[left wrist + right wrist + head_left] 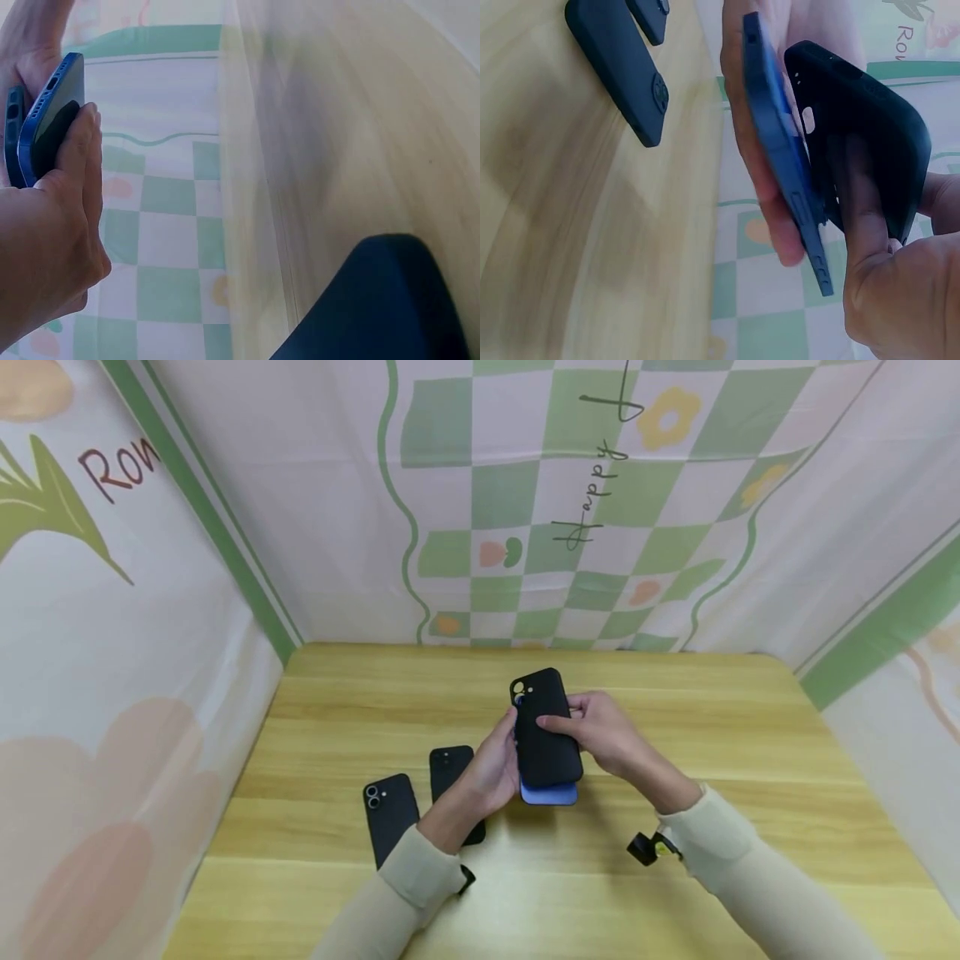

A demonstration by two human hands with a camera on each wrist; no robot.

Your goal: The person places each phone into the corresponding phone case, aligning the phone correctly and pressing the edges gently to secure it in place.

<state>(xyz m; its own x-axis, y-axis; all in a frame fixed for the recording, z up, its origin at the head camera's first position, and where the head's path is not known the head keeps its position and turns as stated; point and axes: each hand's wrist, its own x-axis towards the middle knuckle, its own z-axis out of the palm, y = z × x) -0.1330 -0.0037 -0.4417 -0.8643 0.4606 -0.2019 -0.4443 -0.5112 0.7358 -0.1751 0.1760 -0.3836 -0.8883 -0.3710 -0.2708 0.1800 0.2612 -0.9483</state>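
Observation:
My left hand (491,772) holds a blue phone (550,796) by its long sides. The right hand (606,737) pinches a black phone case (551,739), thumb on its outer back and fingers inside, as the right wrist view shows. The case overlaps the phone in the head view and hides most of it. In the right wrist view, the case (889,112) stands at an angle to the phone (786,161), with a gap between them along part of their length. From the left wrist, the phone's port edge (46,97) faces the camera.
On the wooden table (322,718), left of the hands, lie two black phones or cased phones. One (393,818) has two camera rings; another (448,768) is partly behind the left forearm. A patterned cloth (337,527) hangs behind the table.

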